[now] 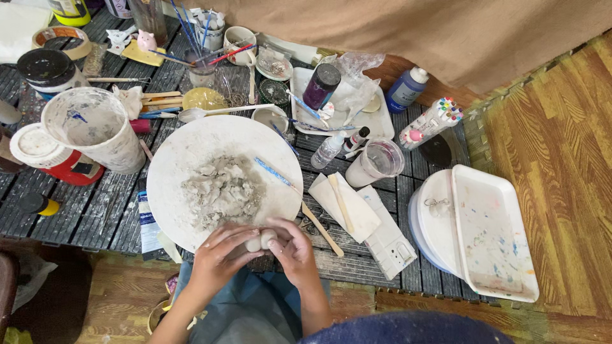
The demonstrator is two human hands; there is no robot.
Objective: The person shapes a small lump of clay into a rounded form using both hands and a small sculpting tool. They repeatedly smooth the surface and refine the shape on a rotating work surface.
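Clay lump (261,241) sits pinched between both hands' fingers (245,234).

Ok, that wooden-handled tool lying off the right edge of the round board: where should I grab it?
Probably take the wooden-handled tool by its bare wooden end, coming from the right hand side. That end points toward the table's near edge and lies free on the slats, while the blue-patterned upper half rests on the round board near the clay pile.
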